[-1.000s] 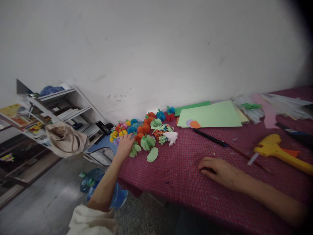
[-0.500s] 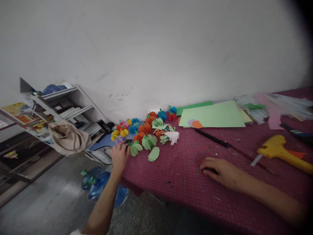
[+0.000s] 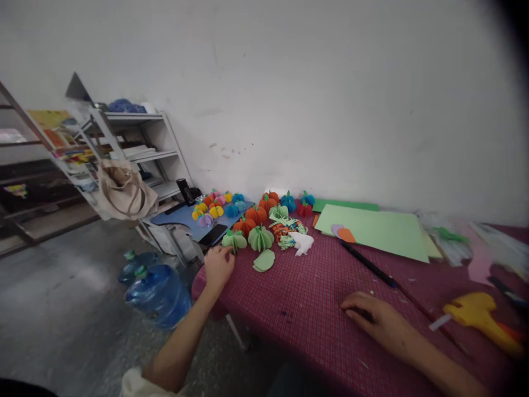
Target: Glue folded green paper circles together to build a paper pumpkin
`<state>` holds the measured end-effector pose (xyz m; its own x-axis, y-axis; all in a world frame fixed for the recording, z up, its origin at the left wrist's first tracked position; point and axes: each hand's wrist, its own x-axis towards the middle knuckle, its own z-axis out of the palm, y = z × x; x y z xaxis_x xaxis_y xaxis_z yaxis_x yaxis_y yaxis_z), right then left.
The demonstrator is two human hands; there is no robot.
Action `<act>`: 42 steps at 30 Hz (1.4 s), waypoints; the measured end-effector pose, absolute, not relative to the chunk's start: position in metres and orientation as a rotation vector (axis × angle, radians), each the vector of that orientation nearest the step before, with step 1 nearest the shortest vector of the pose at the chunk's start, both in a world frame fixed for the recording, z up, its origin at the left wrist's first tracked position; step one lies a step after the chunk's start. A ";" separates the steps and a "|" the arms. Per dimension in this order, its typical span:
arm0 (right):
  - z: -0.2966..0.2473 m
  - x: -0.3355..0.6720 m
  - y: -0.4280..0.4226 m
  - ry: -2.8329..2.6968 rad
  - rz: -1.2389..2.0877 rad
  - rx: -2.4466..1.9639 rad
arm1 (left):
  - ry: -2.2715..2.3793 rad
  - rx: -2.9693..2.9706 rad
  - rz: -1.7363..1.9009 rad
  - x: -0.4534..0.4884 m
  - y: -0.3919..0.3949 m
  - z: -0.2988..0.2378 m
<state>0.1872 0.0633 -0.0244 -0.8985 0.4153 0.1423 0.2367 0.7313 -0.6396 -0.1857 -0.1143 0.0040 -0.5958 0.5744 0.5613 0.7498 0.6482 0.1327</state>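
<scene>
My left hand is at the left corner of the cloth-covered table, its fingers loosely bent and apart. Its fingertips are just in front of a light green paper pumpkin, touching or nearly touching it. Beside that stands another light green paper pumpkin, with cut light green paper pieces lying before it. My right hand rests on the red checked tablecloth, fingers gently curved, thumb apart and nothing seen in it. A dark thin-handled brush lies beyond it, and a yellow glue gun to its right.
Orange paper pumpkins, several other colours and paper scraps crowd the far left. A phone lies near a blue surface. Green paper sheets lie along the wall. Water jugs and a shelf stand left.
The view has shifted, bringing more of the floor and shelf in. My left hand has come away from the phone, which now shows. My right hand keeps its place on the cloth.
</scene>
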 end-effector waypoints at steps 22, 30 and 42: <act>-0.027 0.188 0.066 -2.691 0.876 -0.573 | -2.511 -1.060 -0.568 -0.174 -0.101 -0.006; -0.024 0.187 0.065 -2.664 0.854 -0.542 | -2.494 -1.119 -0.539 -0.172 -0.096 0.001; -0.027 0.188 0.066 -2.644 0.852 -0.551 | -2.444 -1.083 -0.553 -0.164 -0.114 -0.001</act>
